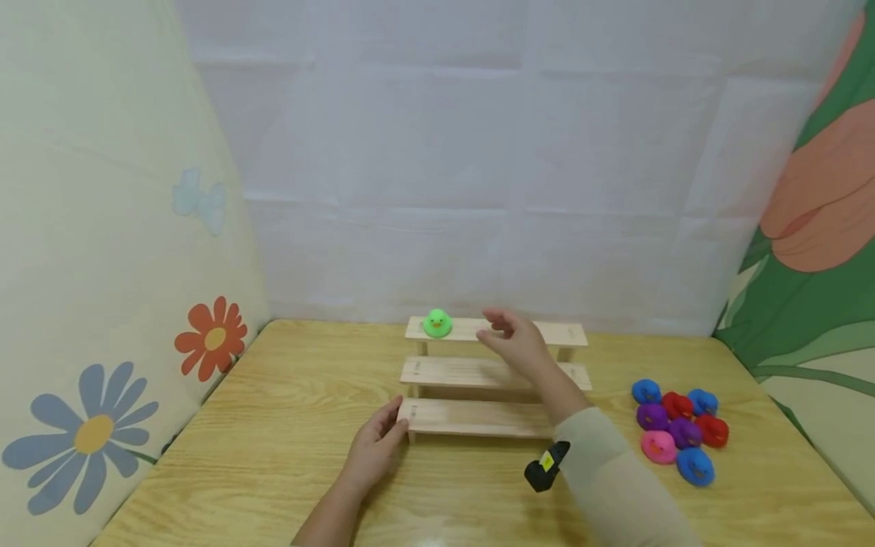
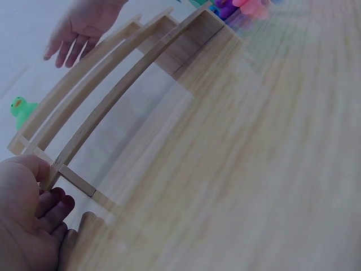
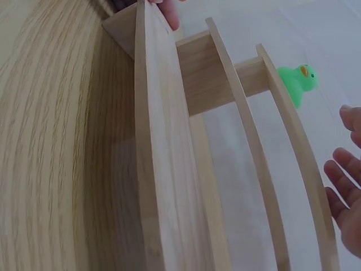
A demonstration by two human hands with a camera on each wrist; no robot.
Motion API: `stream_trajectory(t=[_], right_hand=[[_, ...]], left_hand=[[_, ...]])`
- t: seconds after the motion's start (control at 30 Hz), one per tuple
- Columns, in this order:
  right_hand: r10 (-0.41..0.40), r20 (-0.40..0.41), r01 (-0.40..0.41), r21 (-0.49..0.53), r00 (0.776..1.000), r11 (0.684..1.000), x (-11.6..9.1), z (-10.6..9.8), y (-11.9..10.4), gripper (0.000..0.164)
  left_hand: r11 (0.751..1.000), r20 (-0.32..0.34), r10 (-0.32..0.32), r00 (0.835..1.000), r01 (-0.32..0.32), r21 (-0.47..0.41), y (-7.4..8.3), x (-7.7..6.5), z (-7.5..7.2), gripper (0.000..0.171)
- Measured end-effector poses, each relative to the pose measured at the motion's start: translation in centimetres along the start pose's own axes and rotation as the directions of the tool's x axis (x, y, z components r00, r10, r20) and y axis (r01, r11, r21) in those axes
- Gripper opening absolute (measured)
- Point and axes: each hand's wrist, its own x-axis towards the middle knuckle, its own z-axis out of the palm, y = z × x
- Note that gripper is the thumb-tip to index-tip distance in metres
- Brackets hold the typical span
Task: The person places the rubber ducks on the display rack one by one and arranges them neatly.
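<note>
A three-step wooden shelf (image 1: 472,418) stands on the table, its lowest step toward me. My left hand (image 1: 376,444) grips the left end of the lowest step, thumb on top and fingers lower down, as the left wrist view (image 2: 25,209) shows. At the left of the top step sits a green rubber duck (image 1: 437,324), facing me. My right hand (image 1: 517,343) is held over the top step, right of the duck and apart from it. Its fingers are loosely bent, with nothing between them in the right wrist view (image 3: 351,186).
Right of the shelf lie several rubber ducks in a cluster: blue (image 1: 696,466), red (image 1: 714,431), purple (image 1: 652,416) and pink (image 1: 659,447). Behind the wooden table (image 1: 273,425) hangs a white cloth (image 1: 424,152). Flower-printed panels (image 1: 137,266) flank both sides.
</note>
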Motion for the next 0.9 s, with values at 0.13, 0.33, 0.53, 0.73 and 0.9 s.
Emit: stream_trajectory(t=[0.13,0.33,0.53,0.73,0.9], right_hand=[[-0.002,-0.018,0.002,-0.008,1.000,1.000,-0.4,-1.1,0.6,0.047],[-0.003,-0.029,0.002,-0.020,1.000,1.000,-1.0,-2.9,1.5,0.048],[-0.001,-0.044,-0.001,-0.043,0.999,0.999,-1.7,-4.4,2.0,0.048],[-0.017,-0.076,0.012,-0.056,0.997,0.998,-2.5,-5.8,2.7,0.047],[-0.015,-0.112,0.007,-0.078,0.994,0.997,-3.6,-6.9,3.5,0.046]], left_hand=[[1.000,-0.002,0.000,1.000,0.000,0.000,0.1,0.0,0.0,0.050],[1.000,-0.005,0.002,1.000,-0.002,0.011,0.2,0.0,0.0,0.050],[1.000,-0.002,-0.014,1.000,0.014,-0.001,0.2,0.1,0.0,0.050],[1.000,0.000,-0.019,1.000,0.019,-0.001,0.0,0.3,0.1,0.051],[1.000,-0.001,-0.011,1.000,0.011,0.007,0.0,0.2,0.0,0.051]])
